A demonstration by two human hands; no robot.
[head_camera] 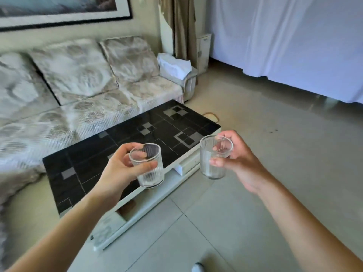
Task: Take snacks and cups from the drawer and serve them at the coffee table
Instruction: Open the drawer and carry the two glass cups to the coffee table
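Observation:
My left hand (pixel 119 169) grips a clear ribbed glass cup (pixel 150 173) by its rim and side, held upright over the near edge of the coffee table (pixel 94 163). My right hand (pixel 239 160) holds a second ribbed glass cup (pixel 211 163), fingers curled over its rim, in the air just off the table's right front corner. The table has a glossy black top with grey squares and a white base. A white drawer (pixel 188 163) under the top stands slightly pulled out. No snacks are visible.
A patterned grey sofa (pixel 82 99) runs along the far side of the table. Pale tiled floor (pixel 255 193) spreads to the right and front. White curtains (pixel 284 40) hang at the back right. A lower white shelf (pixel 110 228) sticks out from the table base.

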